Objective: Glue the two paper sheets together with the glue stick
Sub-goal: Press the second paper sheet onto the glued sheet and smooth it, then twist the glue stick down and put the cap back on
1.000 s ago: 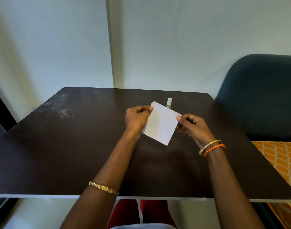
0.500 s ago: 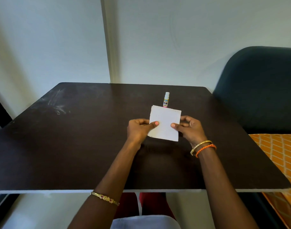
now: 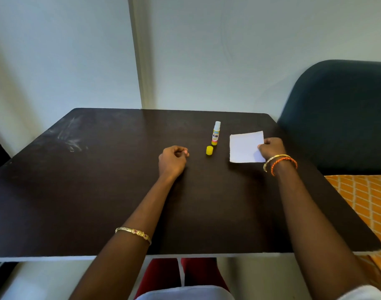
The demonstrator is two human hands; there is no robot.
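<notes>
A white square of paper lies flat on the dark table at the right; I cannot tell two sheets apart in it. My right hand pinches its right edge with curled fingers. Left of the paper, a yellow glue stick stands upright with its white tip exposed. Its yellow cap stands on the table just in front of it. My left hand rests on the table left of the cap, with its fingers curled and nothing in it.
A dark blue chair back rises beyond the table's right edge, with an orange patterned cushion below it. A pale wall stands right behind the table. Faint scuff marks show at the table's far left.
The paper, held up by both hands in front of the glue stick, now lies on the table further right. My left hand has let go and drawn back. The cap has come into view.
</notes>
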